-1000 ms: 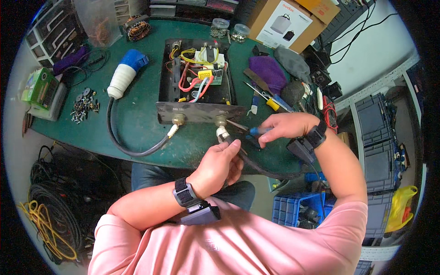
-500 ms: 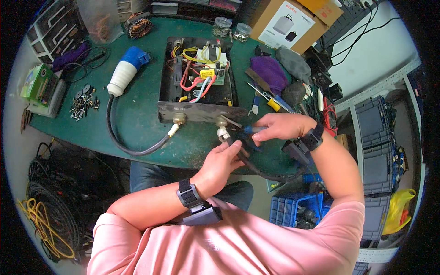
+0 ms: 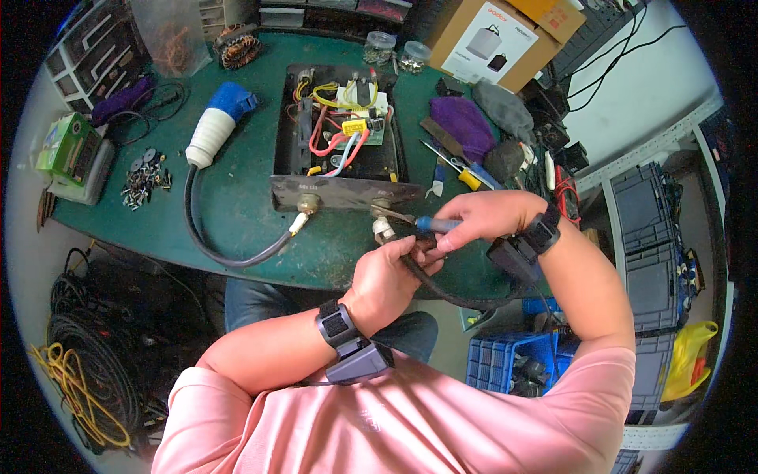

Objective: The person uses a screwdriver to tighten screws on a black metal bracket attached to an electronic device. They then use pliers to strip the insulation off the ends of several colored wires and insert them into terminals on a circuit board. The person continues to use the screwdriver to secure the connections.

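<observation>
An open black metal box (image 3: 347,192) with coloured wires and a circuit board inside sits on the bench. Two cables come out of its front wall through metal cable glands. At the right gland (image 3: 380,208), my left hand (image 3: 387,276) grips the black cable (image 3: 430,283) just below its white-wrapped end (image 3: 383,229). My right hand (image 3: 482,217) is closed round blue-handled pliers (image 3: 437,224), whose metal jaws reach left to that gland. Partly hidden fingers of both hands meet beside the cable. The left cable (image 3: 264,254) curves round to a blue and white industrial plug (image 3: 213,126).
Loose screws and washers (image 3: 146,180) lie at the left. Right of the box are a purple cloth (image 3: 462,128), a yellow-handled screwdriver (image 3: 470,180) and other tools. Two small jars (image 3: 380,47) and a cardboard box (image 3: 493,43) stand behind. A blue crate (image 3: 505,363) is below the bench.
The pliers' spread handles have come together in my right hand. My left hand has shifted slightly, its fingers now near the right hand's fingers.
</observation>
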A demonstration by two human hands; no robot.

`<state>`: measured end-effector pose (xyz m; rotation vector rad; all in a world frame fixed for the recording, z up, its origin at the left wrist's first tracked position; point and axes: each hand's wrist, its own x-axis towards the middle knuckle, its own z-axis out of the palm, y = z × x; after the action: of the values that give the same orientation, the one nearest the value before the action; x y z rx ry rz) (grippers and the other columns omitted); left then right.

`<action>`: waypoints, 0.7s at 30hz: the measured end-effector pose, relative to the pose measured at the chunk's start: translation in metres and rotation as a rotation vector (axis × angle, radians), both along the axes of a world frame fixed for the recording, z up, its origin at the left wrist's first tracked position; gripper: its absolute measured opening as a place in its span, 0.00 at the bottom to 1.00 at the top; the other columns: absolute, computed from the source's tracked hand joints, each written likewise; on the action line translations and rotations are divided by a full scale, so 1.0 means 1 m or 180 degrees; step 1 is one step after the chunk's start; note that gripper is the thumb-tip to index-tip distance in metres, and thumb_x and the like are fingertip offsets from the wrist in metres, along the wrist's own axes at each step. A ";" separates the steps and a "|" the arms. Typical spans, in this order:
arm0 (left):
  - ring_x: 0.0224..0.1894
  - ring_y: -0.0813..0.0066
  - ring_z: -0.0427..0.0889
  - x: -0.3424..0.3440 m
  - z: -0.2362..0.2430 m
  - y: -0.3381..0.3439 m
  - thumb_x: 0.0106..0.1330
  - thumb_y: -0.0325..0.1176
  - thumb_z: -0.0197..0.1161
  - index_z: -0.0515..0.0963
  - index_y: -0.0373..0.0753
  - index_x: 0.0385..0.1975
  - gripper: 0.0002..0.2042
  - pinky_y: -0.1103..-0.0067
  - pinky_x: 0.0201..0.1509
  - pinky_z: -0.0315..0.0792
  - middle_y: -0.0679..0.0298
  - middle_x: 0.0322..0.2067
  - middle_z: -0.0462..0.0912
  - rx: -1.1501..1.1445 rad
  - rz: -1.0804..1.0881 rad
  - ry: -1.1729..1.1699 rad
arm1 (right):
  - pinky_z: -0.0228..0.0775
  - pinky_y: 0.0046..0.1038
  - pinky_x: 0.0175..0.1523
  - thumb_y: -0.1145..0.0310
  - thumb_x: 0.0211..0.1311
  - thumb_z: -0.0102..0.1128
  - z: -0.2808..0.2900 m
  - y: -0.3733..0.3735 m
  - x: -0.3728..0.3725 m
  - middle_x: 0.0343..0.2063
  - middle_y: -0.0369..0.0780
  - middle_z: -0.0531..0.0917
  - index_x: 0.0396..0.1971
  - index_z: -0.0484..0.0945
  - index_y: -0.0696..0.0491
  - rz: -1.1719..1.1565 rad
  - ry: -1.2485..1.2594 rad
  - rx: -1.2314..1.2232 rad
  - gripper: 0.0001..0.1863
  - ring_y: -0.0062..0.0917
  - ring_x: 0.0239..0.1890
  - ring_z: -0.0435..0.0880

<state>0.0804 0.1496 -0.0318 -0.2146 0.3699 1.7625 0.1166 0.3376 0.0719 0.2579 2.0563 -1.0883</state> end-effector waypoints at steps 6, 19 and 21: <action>0.54 0.53 0.73 -0.001 -0.005 -0.001 0.72 0.37 0.44 0.69 0.34 0.26 0.14 0.63 0.64 0.62 0.51 0.46 0.77 0.0169 -0.0135 0.0006 | 0.62 0.23 0.36 0.50 0.57 0.60 0.004 0.003 0.007 0.26 0.31 0.75 0.36 0.79 0.58 -0.0122 0.0051 0.0296 0.23 0.17 0.31 0.70; 0.52 0.54 0.74 -0.004 -0.011 -0.004 0.73 0.39 0.44 0.70 0.34 0.28 0.15 0.61 0.63 0.62 0.51 0.49 0.75 0.0378 -0.0257 0.0145 | 0.62 0.21 0.36 0.49 0.53 0.65 -0.002 0.009 -0.003 0.27 0.31 0.77 0.38 0.79 0.58 -0.0082 -0.0098 0.0304 0.25 0.17 0.30 0.71; 0.49 0.54 0.75 -0.005 -0.014 -0.003 0.73 0.39 0.44 0.70 0.32 0.32 0.15 0.61 0.61 0.64 0.52 0.48 0.75 0.0219 -0.0304 0.0290 | 0.63 0.20 0.38 0.51 0.52 0.65 -0.008 0.011 -0.002 0.28 0.32 0.78 0.38 0.80 0.57 -0.0210 -0.0142 0.0092 0.24 0.17 0.31 0.72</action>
<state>0.0758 0.1469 -0.0462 -0.0666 0.3784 1.6912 0.1146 0.3482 0.0639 0.3636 2.0376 -1.0835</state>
